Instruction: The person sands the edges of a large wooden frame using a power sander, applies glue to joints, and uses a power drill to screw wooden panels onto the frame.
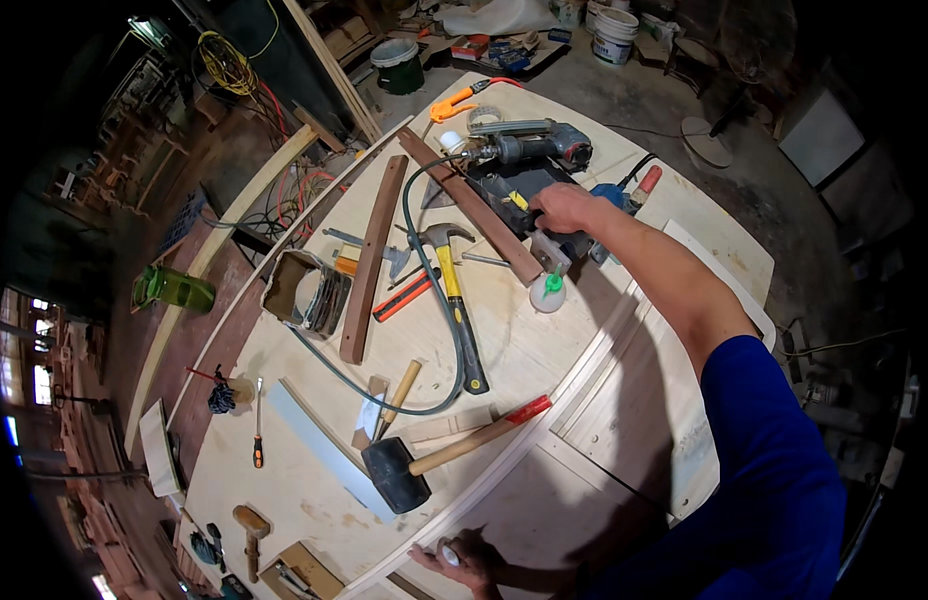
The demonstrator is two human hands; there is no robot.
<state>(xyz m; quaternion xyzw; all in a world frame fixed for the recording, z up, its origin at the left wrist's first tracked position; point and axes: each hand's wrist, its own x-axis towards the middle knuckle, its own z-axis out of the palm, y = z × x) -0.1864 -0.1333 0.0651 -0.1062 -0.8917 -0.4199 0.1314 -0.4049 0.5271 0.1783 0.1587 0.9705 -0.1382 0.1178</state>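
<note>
My right hand (pixel 564 208) reaches across to the far side of the worktable (pixel 334 410), its fingers curled down at a dark case (pixel 514 185). Whatever they grip there is hidden. Beside them lie a nail gun (pixel 534 146) and a white glue bottle with a green cap (pixel 548 292). Low in the picture, my left hand (pixel 464 562) is closed around a small thing with a round white end (pixel 450 554), near the table's curved wooden edge strip. The rubber mallet (pixel 396 475) lies just beyond it.
Mid-table are a claw hammer (pixel 450 280), two brown wood strips (pixel 374 260), a cardboard box (pixel 306 292) and a looping air hose (pixel 404 410). A screwdriver (pixel 259 440) and wooden mallet (pixel 252 530) lie left. An orange air blow gun (pixel 452 105) rests at the far edge. Buckets (pixel 614 40) stand beyond.
</note>
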